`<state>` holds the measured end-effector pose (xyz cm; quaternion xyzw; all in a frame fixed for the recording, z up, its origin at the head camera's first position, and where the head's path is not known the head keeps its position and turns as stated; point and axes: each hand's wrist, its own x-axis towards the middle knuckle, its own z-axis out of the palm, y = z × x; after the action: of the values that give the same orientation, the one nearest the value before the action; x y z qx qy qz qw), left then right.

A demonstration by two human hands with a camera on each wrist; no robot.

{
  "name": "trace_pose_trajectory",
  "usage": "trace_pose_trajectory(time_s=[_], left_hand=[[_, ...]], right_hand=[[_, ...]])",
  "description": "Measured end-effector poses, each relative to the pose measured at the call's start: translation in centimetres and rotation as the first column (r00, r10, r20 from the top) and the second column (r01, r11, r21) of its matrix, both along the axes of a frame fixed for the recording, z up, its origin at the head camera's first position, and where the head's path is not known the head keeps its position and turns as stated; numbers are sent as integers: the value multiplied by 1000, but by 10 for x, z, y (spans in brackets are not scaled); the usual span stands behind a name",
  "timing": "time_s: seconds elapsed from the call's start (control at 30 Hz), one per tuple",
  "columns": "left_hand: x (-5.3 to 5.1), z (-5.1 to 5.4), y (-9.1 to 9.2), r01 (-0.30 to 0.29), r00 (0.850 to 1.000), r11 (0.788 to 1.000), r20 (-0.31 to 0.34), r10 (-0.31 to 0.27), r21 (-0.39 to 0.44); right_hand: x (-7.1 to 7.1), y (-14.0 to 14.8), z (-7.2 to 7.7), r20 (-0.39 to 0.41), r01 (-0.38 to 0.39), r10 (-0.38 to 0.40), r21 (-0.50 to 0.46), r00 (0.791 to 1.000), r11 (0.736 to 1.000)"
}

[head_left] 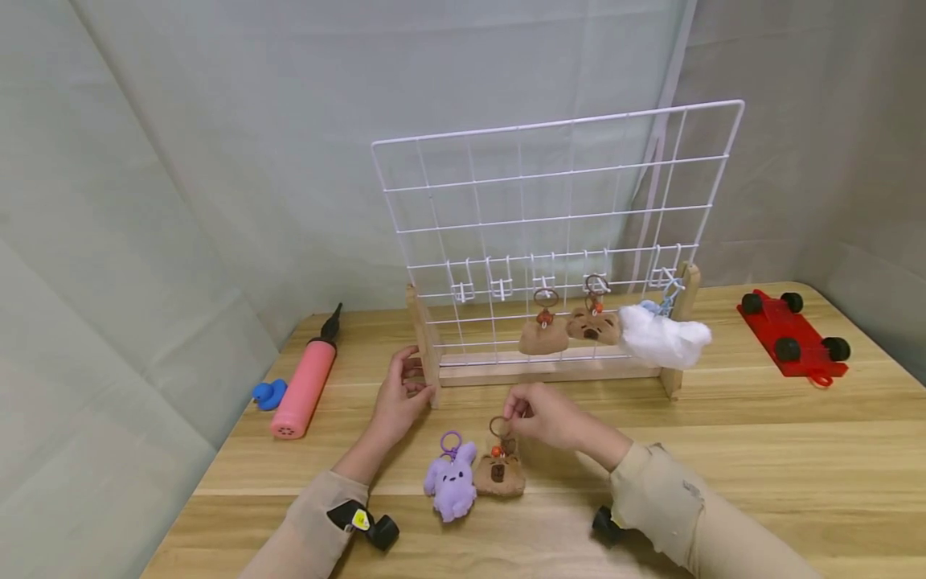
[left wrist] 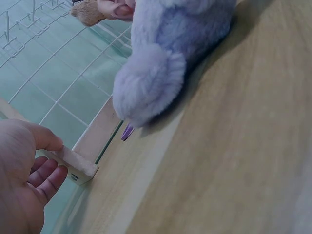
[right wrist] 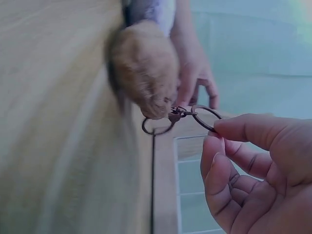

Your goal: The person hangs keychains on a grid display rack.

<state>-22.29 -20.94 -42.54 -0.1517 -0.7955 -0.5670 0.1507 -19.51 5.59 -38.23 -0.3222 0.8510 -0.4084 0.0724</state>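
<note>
Lying between the hands (head_left: 399, 398) (head_left: 546, 416), brown keychain (head_left: 501, 476)

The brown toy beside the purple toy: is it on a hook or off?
Off: the brown toy is beside the purple toy, away from the hooks, its ring pinched by the right hand.

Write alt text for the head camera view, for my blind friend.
A person's right grip pinches the ring of a brown plush keychain, beside a purple plush. The left grip touches the wooden end of a wire rack, where three more plush charms hang.
</note>
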Motion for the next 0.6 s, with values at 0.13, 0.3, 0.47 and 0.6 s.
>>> trace_pose_trajectory(time_s=[0.13, 0.3, 0.47, 0.6], left_hand=[[4, 9, 2, -15, 995, 1000, 95, 16, -9], [1, 6, 1, -29, 991, 999, 132, 31, -21], [-1, 2, 0, -30, 991, 999, 128, 33, -25], [-2, 2, 0, -33, 992, 999, 124, 37, -30]], right_hand=[[1, 2, 11, -25, -10, 10, -20, 1000, 1000], [5, 4, 24, -48, -2, 1, -19, 999, 1000], [8, 8, 43, -92, 10, -11, -11, 996, 1000], [10, 11, 60, -70, 33, -34, -12, 997, 999]])
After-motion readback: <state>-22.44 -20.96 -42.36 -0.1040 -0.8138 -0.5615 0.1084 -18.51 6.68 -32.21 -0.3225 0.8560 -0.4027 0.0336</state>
